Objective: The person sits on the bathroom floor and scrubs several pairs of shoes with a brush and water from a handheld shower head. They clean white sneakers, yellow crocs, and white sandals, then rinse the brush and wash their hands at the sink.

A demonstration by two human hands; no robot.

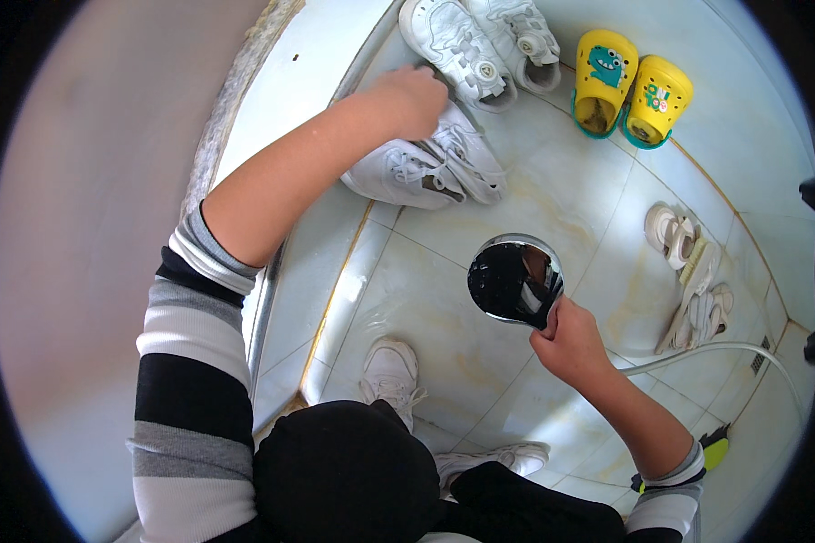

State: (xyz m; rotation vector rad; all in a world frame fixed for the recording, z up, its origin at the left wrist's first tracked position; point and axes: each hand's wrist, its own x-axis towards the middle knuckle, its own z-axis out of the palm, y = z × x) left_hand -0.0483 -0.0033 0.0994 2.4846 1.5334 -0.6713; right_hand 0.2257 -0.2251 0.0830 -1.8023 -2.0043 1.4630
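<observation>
My right hand [570, 342] grips the handle of a shower head [514, 279], its round dark, shiny face with a chrome rim turned up toward me. My left hand [406, 101] reaches forward over a pair of white lace-up shoes [412, 174], with its fingers curled. Whatever those fingers hold, if anything, is hidden behind the hand. Just beyond them stands a pair of chunky white sneakers [462, 56], tilted against the wall. No water shows coming from the shower head.
Yellow clogs [604, 72] lean at the far wall. Small white shoes [670, 235] and a scrub brush [695, 262] lie at right. A pale hose [697, 355] curves right near a floor drain [761, 356]. My white-shod feet [391, 371] stand on the tiles. A raised ledge [290, 100] runs along the left.
</observation>
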